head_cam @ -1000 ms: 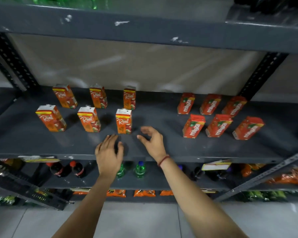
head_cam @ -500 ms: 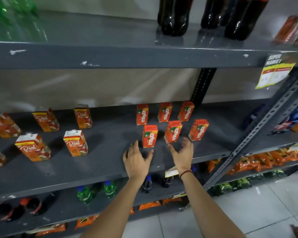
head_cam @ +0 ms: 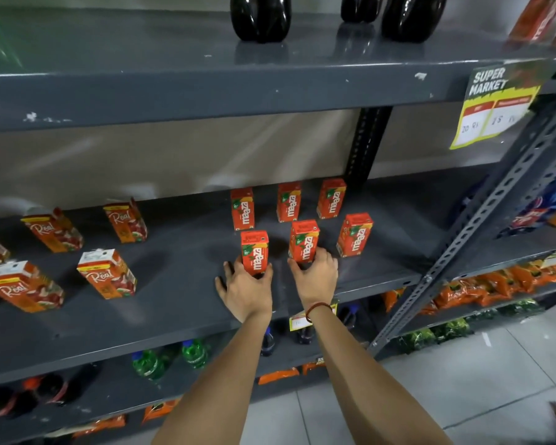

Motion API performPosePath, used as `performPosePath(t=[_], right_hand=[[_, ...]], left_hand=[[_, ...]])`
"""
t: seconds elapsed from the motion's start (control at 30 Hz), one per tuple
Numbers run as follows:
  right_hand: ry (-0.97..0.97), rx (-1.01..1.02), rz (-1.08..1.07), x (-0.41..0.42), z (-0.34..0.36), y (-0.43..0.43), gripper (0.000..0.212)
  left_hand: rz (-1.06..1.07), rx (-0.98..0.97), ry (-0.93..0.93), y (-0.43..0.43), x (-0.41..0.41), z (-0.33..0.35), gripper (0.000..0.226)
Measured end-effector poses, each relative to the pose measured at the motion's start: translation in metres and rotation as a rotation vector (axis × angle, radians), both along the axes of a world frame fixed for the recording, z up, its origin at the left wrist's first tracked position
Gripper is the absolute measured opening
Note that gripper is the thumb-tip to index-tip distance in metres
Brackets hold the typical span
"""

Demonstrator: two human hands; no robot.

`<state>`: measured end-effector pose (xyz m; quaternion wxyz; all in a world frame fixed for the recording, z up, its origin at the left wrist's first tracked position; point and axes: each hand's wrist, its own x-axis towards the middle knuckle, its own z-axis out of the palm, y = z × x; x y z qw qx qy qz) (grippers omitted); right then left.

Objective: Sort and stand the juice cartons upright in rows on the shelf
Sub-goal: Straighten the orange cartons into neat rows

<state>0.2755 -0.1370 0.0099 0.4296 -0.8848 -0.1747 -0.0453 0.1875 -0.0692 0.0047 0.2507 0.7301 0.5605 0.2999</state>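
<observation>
Left hand [head_cam: 246, 289] and right hand [head_cam: 315, 274] each clasp an upright Maaza carton [head_cam: 255, 252].

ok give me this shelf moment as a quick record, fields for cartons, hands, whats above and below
shelf: grey metal shelf
maaza cartons: six upright, two rows of three
real cartons: upright, left side, e.g. real carton
left hand: left hand around front-left maaza carton
right hand: right hand around front-middle maaza carton
above: dark bottles; price sign
below: green bottles
</observation>
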Motion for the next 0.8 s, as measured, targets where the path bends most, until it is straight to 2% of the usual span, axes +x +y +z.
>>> performPosePath(t=[0.37,0.53,0.8], right_hand=[[0.036,0.038,0.013,-0.005,0.003,0.001,0.049],[0.041,0.031,0.034,-0.002,0.002,-0.006,0.051],[0.022,0.024,0.056,-0.003,0.001,-0.008,0.050]], left_hand=[[-0.006,0.000,-0.008,0.005,-0.002,0.001,0.059],[-0.018,0.047,-0.055,-0.007,-0.007,0.002,0.051],[-0.017,0.020,-0.035,-0.005,-0.007,-0.002,0.044]])
